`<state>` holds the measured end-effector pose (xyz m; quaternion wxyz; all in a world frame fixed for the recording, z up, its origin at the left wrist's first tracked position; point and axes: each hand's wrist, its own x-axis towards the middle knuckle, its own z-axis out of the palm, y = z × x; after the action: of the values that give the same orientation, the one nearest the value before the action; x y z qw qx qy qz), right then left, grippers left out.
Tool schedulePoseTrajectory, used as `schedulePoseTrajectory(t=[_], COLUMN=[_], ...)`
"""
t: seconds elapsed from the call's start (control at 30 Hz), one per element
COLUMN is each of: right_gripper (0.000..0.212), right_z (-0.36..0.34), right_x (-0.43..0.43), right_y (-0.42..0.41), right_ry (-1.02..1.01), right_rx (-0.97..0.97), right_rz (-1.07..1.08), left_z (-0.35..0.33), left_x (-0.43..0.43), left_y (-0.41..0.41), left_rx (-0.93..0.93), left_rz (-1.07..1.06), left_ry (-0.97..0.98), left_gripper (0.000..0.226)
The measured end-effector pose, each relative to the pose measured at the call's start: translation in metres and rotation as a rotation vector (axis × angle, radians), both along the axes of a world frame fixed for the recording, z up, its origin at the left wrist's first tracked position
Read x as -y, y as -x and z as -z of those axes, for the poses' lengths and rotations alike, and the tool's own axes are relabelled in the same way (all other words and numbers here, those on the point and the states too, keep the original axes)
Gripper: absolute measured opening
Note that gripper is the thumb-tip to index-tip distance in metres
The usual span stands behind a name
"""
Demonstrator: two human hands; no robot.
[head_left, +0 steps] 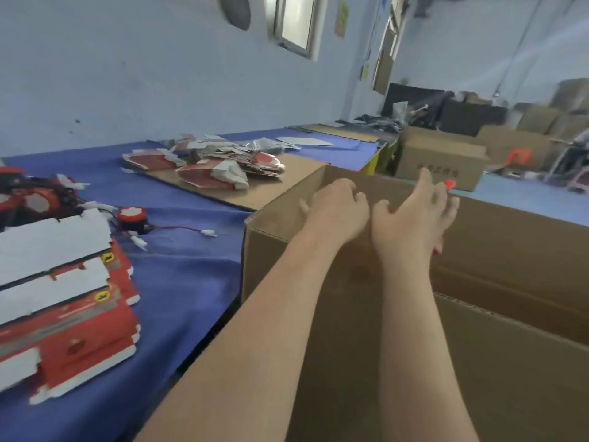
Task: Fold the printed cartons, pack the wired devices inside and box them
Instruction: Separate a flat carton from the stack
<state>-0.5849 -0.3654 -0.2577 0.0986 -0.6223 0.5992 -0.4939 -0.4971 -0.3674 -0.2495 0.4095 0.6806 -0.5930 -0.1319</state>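
Entry: printed carton [449,185], mostly hidden beneath the right grip [414,215] over the open shipping box [271,250], hold untellable through blur; left grip [338,207] hung loosely curled, empty; judged risk was a crooked drop springing its flaps.

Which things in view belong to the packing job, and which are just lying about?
Job: flat printed cartons; wired device; loose carton pile; big open box.
Lying about: brown box beyond the table; window.
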Motion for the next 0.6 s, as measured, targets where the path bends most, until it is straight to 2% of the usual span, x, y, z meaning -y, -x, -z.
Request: schedulePoseTrajectory(t=[0.1,0.17,0.23,0.27,0.37,0.47,0.53,0.6], right_gripper=[0.045,0.03,0.022,0.02,0.018,0.03,0.036,0.028], right_z=[0.017,0.024,0.033,0.04,0.074,0.11,0.127,0.137], right_x=[-0.011,-0.027,-0.045,-0.053,-0.071,-0.09,-0.101,-0.108], right_y=[-0.019,-0.054,-0.094,-0.116,-0.176,-0.219,-0.238,-0.251], right_ry=[0.22,0.325,0.222,0.122,-0.23,-0.372,-0.418,-0.437], right_rx=[0.085,0.298,0.418,0.385,0.054,-0.182,-0.3,-0.362], right_rz=[-0.056,-0.296,-0.558,-0.662,-0.886,-0.919,-0.897,-0.866], left_z=[0.012,0.017,0.026,0.033,0.065,0.101,0.119,0.131], left_x=[-0.014,-0.034,-0.057,-0.071,-0.12,-0.177,-0.207,-0.221], left_y=[-0.015,-0.042,-0.079,-0.101,-0.17,-0.224,-0.24,-0.243], left_rx=[-0.15,-0.245,-0.25,-0.237,-0.233,-0.29,-0.471,-0.701], left_rz=[-0.06,-0.119,-0.251,-0.34,-0.649,-0.908,-0.949,-0.903], left_ry=[0.185,0.361,0.463,0.468,0.315,0.103,0.013,-0.002], left_gripper=[0.031,0.026,0.02,0.018,0.026,0.039,0.04,0.03])
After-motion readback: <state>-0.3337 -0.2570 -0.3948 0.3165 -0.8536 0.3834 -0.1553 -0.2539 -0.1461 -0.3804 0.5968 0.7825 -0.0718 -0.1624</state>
